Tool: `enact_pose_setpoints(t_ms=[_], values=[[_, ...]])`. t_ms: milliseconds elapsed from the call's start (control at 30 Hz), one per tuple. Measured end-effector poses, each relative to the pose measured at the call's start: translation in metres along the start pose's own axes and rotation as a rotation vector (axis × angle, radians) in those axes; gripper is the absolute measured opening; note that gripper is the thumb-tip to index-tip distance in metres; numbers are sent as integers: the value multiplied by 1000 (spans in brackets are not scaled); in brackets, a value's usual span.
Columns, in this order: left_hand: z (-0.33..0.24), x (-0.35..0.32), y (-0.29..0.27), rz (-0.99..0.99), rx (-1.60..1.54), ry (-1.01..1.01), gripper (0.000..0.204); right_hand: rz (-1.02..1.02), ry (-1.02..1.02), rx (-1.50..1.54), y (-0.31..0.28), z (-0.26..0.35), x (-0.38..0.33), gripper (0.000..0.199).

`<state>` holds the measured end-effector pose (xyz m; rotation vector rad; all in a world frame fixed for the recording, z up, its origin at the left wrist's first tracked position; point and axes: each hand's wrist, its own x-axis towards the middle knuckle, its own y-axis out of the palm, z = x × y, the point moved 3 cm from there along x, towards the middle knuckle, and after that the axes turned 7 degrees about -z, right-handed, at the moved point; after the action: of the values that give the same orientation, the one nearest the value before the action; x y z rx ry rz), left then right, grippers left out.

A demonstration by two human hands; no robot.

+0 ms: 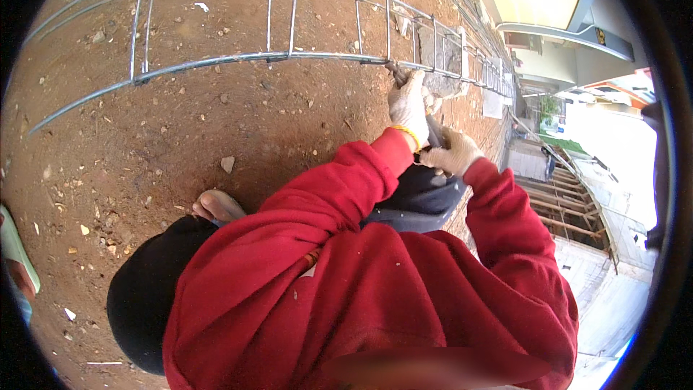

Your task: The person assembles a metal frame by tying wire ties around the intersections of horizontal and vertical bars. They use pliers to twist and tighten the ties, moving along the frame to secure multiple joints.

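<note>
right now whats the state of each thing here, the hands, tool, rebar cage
left hand: gloved, raised to the cage's near bar, closed on the tool
right hand: gloved, closed grip, lower and nearer the body
tool: tip at a bar joint
rebar cage: lying lengthwise on bare dirt
bare foot: planted on the dirt

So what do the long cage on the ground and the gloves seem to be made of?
The cage looks like steel: grey, dully shining round bars tied by thin rectangular wire stirrups, lying on reddish dirt. The glove on the left hand and the one on the right hand look like off-white knitted fabric, probably cotton, soft, creased and soiled; the left has a yellow cuff edge.
</note>
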<state>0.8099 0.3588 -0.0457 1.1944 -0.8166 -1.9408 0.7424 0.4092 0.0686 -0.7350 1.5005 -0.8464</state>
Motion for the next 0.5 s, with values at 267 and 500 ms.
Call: enact_pose_setpoints(t_ms=[267, 500], values=[[12, -4, -13, -116, 226, 198, 24, 804, 106, 873, -15, -36, 33, 29], [-1, 10, -43, 243, 228, 255, 33, 710, -161, 463, 24, -90, 108, 40]])
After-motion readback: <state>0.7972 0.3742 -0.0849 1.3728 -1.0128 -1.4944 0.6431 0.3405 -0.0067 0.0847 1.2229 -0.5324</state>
